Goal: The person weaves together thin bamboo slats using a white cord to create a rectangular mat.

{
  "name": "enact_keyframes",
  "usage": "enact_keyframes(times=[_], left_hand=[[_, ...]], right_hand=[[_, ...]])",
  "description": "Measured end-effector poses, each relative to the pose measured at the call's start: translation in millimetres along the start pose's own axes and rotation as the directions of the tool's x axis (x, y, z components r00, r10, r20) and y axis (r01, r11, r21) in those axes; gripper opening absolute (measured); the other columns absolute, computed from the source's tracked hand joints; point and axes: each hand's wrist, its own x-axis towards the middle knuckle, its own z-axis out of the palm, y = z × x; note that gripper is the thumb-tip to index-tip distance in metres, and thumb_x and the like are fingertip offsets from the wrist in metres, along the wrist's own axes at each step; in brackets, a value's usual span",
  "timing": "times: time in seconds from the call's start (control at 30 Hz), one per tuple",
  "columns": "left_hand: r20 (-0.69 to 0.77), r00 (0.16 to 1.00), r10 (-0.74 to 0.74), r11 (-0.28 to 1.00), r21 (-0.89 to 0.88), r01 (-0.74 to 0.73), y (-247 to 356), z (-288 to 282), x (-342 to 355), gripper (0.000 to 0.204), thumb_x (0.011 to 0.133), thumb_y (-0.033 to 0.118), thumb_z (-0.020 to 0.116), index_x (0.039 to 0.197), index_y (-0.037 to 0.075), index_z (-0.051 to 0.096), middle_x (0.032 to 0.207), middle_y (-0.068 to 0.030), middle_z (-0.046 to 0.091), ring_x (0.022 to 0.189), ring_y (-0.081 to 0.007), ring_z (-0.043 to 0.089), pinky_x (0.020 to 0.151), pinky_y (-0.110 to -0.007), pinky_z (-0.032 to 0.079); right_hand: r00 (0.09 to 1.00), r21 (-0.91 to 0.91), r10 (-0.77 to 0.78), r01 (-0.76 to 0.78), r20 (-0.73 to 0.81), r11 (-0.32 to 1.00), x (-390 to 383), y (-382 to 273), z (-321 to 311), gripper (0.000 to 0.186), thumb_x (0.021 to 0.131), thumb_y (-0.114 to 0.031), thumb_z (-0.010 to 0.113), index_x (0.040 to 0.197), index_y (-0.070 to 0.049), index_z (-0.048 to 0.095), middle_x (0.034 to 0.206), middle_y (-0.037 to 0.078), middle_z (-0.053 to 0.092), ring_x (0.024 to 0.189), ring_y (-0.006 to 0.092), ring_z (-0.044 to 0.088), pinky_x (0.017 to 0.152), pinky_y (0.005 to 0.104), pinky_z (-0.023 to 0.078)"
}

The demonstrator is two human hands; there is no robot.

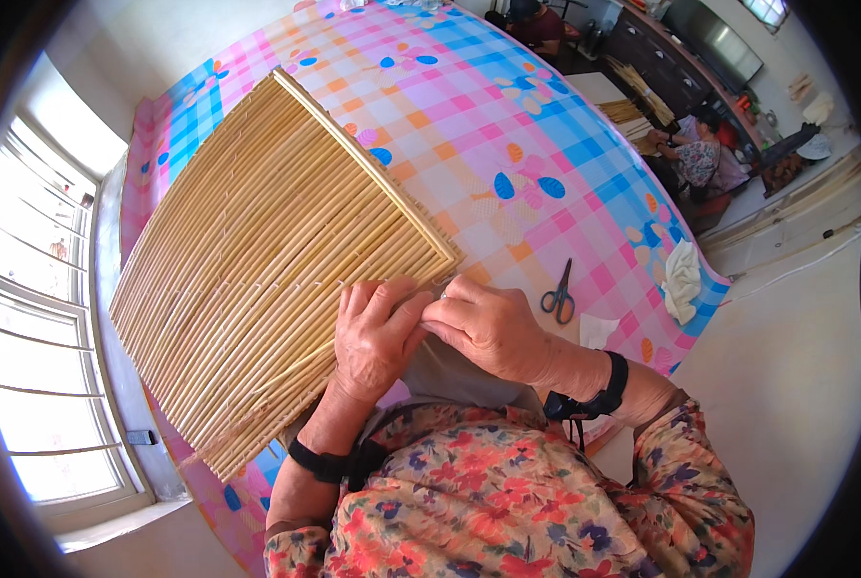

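Left hand [375,337] and right hand [490,329] meeting at the near corner of a reed mat [257,260], each grip pinched, anything between the fingertips too small to tell, the mat on a checked floral cloth [450,144], scissors [561,290] at right.

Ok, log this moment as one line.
left hand: at slatted mat edge | right hand: beside left | holding: cannot tell | scissors: on checked cloth

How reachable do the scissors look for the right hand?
Probably yes: the scissors lie close to the right hand with nothing visible between, though its fingers are pinched together near the stick mat.
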Motion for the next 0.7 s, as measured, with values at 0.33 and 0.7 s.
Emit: enact_keyframes(times=[0.33, 0.7], left_hand=[[-0.071, 0.997, 0.011, 1.000, 0.007, -0.011, -2.6, 4.2, 0.9, 0.021, 0.072, 0.007, 0.071, 0.093, 0.006, 0.069, 0.106, -0.0046, 0.064, 0.091, -0.0251, 0.058, 0.079, -0.039, 0.046], [-0.064, 0.998, 0.014, 1.000, 0.024, -0.013, -1.3, 3.9, 0.4, 0.022, 0.071, 0.004, 0.072, 0.092, 0.004, 0.068, 0.105, -0.0050, 0.064, 0.090, -0.0249, 0.058, 0.078, -0.039, 0.046]], right_hand=[[0.939, 0.094, 0.286, -0.307, 0.192, 0.947, -16.0, 54.7, -99.9, 0.004, 0.085, -0.008, 0.070, 0.088, -0.004, 0.070, 0.077, 0.003, 0.061, 0.067, 0.0127, 0.057, 0.061, 0.0266, 0.045], [0.859, -0.181, 0.511, -0.508, -0.037, 0.842, -93.7, 114.8, -213.2, 0.005, 0.085, -0.004, 0.069, 0.086, 0.001, 0.068, 0.077, -0.001, 0.059, 0.071, 0.0068, 0.050, 0.064, 0.0232, 0.041]])
